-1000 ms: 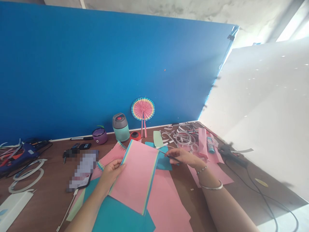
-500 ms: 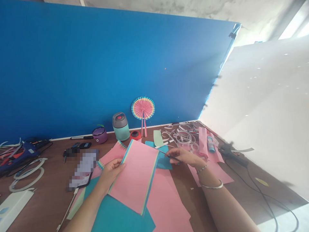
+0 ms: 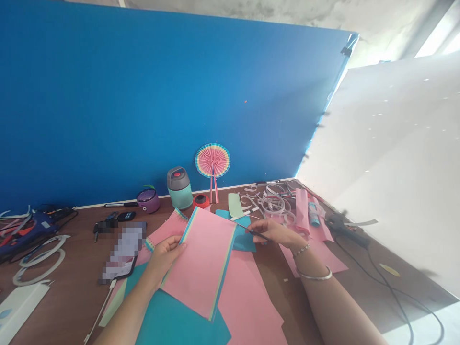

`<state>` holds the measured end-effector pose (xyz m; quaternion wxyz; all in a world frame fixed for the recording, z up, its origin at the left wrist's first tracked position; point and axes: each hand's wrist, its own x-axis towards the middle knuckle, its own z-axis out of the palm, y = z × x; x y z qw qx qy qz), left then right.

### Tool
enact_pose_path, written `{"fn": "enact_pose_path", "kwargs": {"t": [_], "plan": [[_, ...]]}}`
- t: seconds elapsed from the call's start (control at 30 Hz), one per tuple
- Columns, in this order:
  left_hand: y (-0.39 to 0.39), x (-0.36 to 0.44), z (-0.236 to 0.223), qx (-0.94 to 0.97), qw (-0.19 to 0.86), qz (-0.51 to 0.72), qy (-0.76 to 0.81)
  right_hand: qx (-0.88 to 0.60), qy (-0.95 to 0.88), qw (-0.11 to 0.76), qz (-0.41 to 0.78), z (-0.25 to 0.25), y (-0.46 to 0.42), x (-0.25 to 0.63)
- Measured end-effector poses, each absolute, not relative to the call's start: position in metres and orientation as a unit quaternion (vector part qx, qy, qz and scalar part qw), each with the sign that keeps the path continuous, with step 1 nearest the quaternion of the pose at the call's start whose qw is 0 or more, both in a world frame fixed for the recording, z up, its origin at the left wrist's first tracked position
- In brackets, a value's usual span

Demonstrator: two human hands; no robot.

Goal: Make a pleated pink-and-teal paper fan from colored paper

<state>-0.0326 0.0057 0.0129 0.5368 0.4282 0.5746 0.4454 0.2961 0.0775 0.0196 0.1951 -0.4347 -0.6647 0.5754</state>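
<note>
My left hand [image 3: 168,254] grips the left edge of a pink sheet of paper [image 3: 203,263], thumb on top. Blue and yellow strips run along the sheet's two long sides. My right hand [image 3: 271,232] is closed around a pair of scissors [image 3: 257,234]; their thin blades reach the sheet's upper right corner. Beneath the sheet lie a teal sheet [image 3: 179,321] and a larger pink sheet [image 3: 247,297]. A pleated pink paper [image 3: 165,229] with blue-striped edges lies behind my left hand. A smaller blue paper [image 3: 245,243] is under the scissors.
A round pleated fan [image 3: 213,160] stands against the blue board, beside a mint flask [image 3: 180,196] and red tape roll [image 3: 201,201]. Curled paper strips [image 3: 275,205] and a glue stick [image 3: 314,218] are at the back right. A phone [image 3: 125,251] and glue gun [image 3: 28,235] lie left.
Both hands, the sheet and the scissors hold nearly the same position throughout. Only a slight shift of the camera view shows.
</note>
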Motion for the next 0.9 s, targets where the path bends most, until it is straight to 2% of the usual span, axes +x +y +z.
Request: {"fn": "enact_pose_path", "kwargs": {"t": [0.9], "plan": [[0.0034,-0.0315,0.0168,0.431,0.546,0.442,0.566,-0.434,-0.689,0.189,0.55,0.0193,0.0787,0.2987]]}}
